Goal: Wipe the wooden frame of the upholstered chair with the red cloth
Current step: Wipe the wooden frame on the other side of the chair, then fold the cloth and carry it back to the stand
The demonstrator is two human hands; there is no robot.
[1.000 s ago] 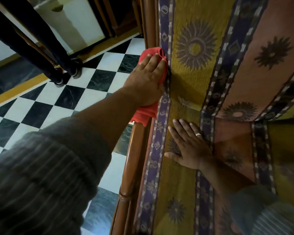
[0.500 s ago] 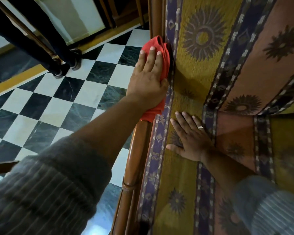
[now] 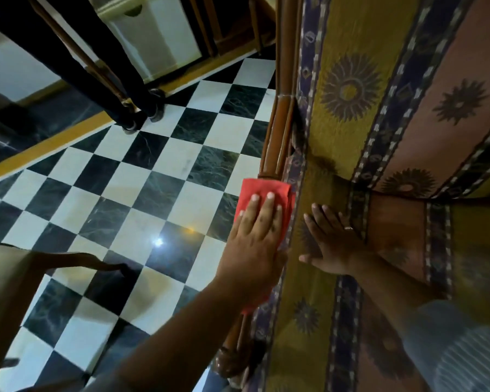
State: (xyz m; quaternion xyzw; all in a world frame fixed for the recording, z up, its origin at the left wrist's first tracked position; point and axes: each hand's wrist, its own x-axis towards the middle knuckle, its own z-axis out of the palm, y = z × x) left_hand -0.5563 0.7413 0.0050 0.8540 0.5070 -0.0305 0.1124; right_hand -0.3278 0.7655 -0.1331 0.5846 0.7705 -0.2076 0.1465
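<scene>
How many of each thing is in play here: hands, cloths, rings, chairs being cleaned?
Hands: 2, the left hand flat on the cloth, the right hand flat on the upholstery
Red cloth: 1, pressed on the wooden frame
Ring: 1, on the right hand
Upholstered chair: 1
Total: 5

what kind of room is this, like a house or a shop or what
Most likely a room in a home, perhaps a living or dining area. The patterned upholstered chair with its wooden frame, the black-and-white checkered floor and the dark legs of other furniture nearby all suggest it.
</scene>
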